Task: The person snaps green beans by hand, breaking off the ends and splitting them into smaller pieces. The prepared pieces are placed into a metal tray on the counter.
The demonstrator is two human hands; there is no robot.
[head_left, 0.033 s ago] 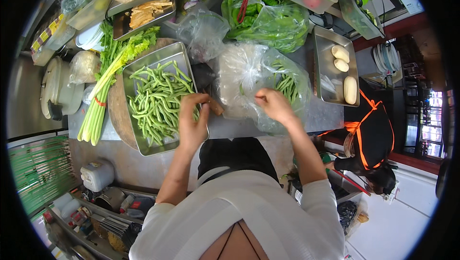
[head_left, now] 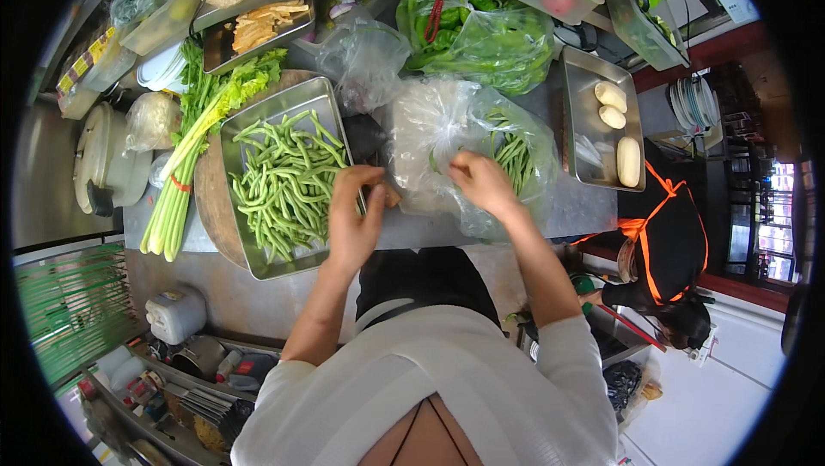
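Note:
A steel tray (head_left: 234, 133) heaped with long green beans (head_left: 288, 182) lies on my left, partly over a round wooden board (head_left: 210, 200). My left hand (head_left: 352, 221) is at the tray's right edge with its fingers curled toward the thumb; what they hold, if anything, is hidden. My right hand (head_left: 485, 184) is pinched above a clear plastic bag (head_left: 537, 200), which has more green beans (head_left: 514, 161) inside. Whatever is between its fingertips is too small to make out. Just beyond my left fingers shows a brown wooden handle (head_left: 391, 196), partly covered.
A bunch of celery (head_left: 176, 178) lies left of the tray. Bagged green peppers (head_left: 507, 45) sit at the back. On the right is a steel tray (head_left: 593, 79) with pale peeled vegetables (head_left: 628, 161). A person in black with orange straps (head_left: 666, 234) is at far right.
My left hand has shifted slightly right, away from the beans in the tray. My right hand has moved slightly left and up, bringing the two hands closer together.

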